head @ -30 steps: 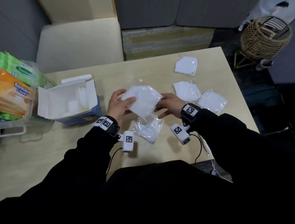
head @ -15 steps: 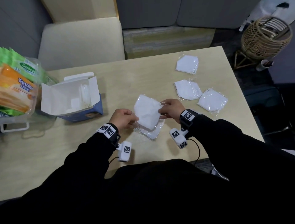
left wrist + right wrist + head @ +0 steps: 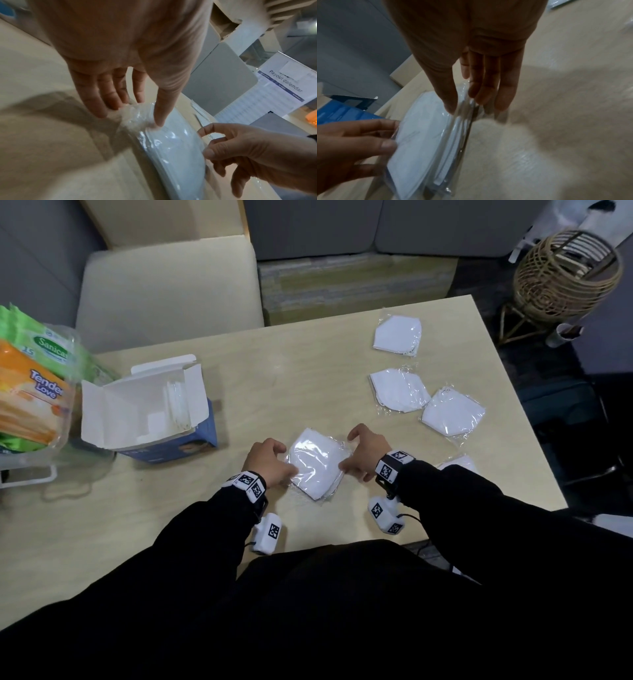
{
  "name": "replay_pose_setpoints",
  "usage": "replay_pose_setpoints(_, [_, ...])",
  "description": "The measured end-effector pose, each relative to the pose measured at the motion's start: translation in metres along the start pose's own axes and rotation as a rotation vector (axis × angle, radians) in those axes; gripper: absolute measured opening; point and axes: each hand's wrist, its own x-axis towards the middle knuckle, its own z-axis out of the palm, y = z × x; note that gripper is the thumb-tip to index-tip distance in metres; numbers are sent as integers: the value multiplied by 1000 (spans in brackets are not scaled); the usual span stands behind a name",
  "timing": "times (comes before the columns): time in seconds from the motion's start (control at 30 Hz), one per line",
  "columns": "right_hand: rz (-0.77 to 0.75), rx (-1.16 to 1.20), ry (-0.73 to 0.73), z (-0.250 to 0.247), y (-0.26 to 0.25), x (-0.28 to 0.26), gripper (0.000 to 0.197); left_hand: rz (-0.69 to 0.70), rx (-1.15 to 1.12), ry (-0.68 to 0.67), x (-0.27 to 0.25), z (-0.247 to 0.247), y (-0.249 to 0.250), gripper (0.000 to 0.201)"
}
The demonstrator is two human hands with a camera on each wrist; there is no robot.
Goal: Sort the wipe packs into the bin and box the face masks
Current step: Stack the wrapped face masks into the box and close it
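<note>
At the centre of the head view, a small stack of wrapped masks lies on the worktop, the top one laid over at least one other. The left hand pinches the stack's left edge, thumb on top and fingers at the wrapper rim. The right hand pinches the right edge the same way; so both grips are clamped on the stack. How many masks it holds cannot be told from the blurred wrist views.

To do this well, the edges should be squared before lifting, since the slick wrappers will likely slide apart. The stack should then go upright into the box, at centre left, open mouth up, beside the masks already standing there.

The path leftward looks open. Three loose masks lie at upper right, near the worktop's right edge. The bin of wipe packs stands at far left.
</note>
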Motion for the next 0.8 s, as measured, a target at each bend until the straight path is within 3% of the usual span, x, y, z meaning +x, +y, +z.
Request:
replay_pose_setpoints(0.13, [7,47,3,5,2,1,47,67,45,-35,6,9,5,49])
replay_pose_setpoints(0.23, [-63,-64,43,9,4,4,45,78,91,-27,8,14,9,45])
replay_pose_setpoints(0.37, [-38,133,60,9,9,8,34,110,137,-22,15,19,10,56])
replay_pose_setpoints(0.57, [-39,198,16,-1,14,17,38,115,197,-54,21,18,16,30])
replay_pose_setpoints(0.67, [-105,78,182,-25,16,29,43,103,168,10,22,11,29,22])
replay_pose_setpoints(0.77, [-177,-149,400,-62,19,52,62,159,22,122,23,4,48,56])
replay_pose_setpoints(0.8, [-168,-195,447,-74,19,59,72,188,-22,155,24,2,56,59])
